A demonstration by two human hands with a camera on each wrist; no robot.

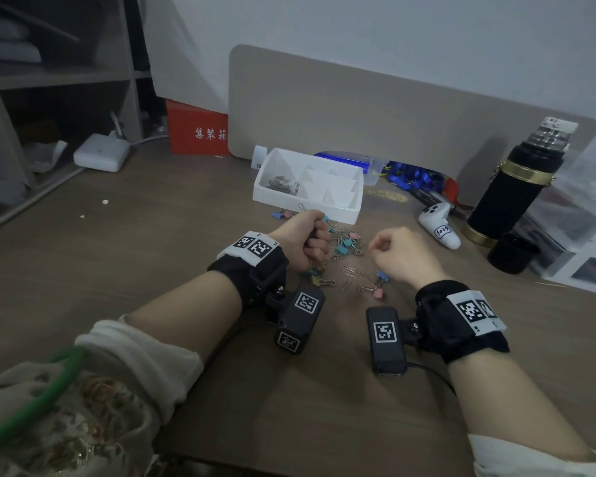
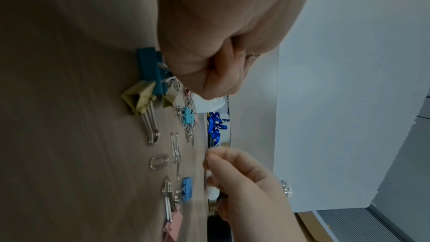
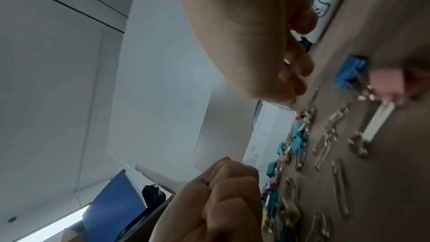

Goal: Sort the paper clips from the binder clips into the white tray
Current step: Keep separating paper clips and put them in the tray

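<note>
The white tray (image 1: 324, 208) stands at the back of the table, with paper clips (image 1: 283, 185) in its left compartment. In front of it lies a mixed pile (image 1: 345, 243) of silver paper clips and coloured binder clips. Loose paper clips (image 1: 350, 271), a blue binder clip (image 1: 382, 277) and a pink one (image 1: 377, 292) lie nearer me. My left hand (image 1: 310, 241) is a fist over the pile's left edge; a paper clip (image 3: 206, 183) shows between its fingers. My right hand (image 1: 391, 249) hovers right of the pile, fingers curled, with a metal glint of a paper clip (image 3: 286, 61) between thumb and fingers.
A black flask (image 1: 516, 187), a black cup (image 1: 511, 253) and a white controller (image 1: 439, 226) stand at the right. Blue lanyards (image 1: 413, 175) lie behind the tray, against a beige board (image 1: 358, 108). A red box (image 1: 200, 132) and a white adapter (image 1: 102, 153) sit far left.
</note>
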